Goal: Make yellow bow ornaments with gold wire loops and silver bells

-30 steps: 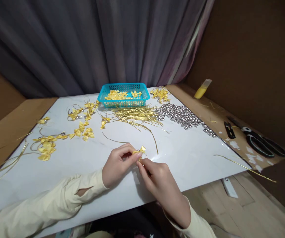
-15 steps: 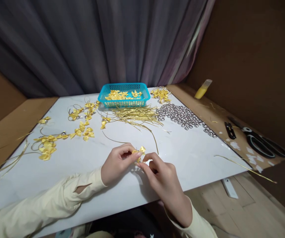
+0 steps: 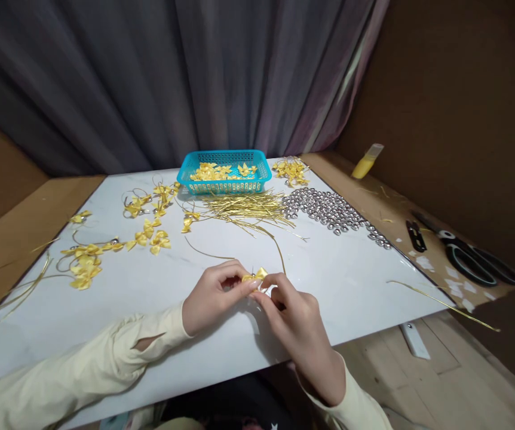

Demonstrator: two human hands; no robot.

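Note:
Near the front of the white table (image 3: 159, 310), my left hand (image 3: 217, 295) pinches a small yellow ribbon bow (image 3: 261, 274) between thumb and fingers. My right hand (image 3: 291, 310) meets it from the right, its thumb and forefinger closed at the bow's lower edge. What exactly the right fingertips hold is hidden by the fingers. A tiny dark or shiny spot shows on the bow. Just beyond my hands lie loose gold cords (image 3: 208, 254).
A blue basket (image 3: 224, 190) of yellow bows stands at the back. Before it lies a heap of gold cords (image 3: 239, 209), with silver beads (image 3: 324, 209) to its right. Finished-looking bows (image 3: 85, 269) lie leftward. Scissors (image 3: 468, 260) and a black thread snipper (image 3: 416, 236) rest at right.
The bow has turned and sunk lower between my fingers, and its raised loop has shifted slightly right. My fingertips have drawn closer together. Everything else on the table is where it was.

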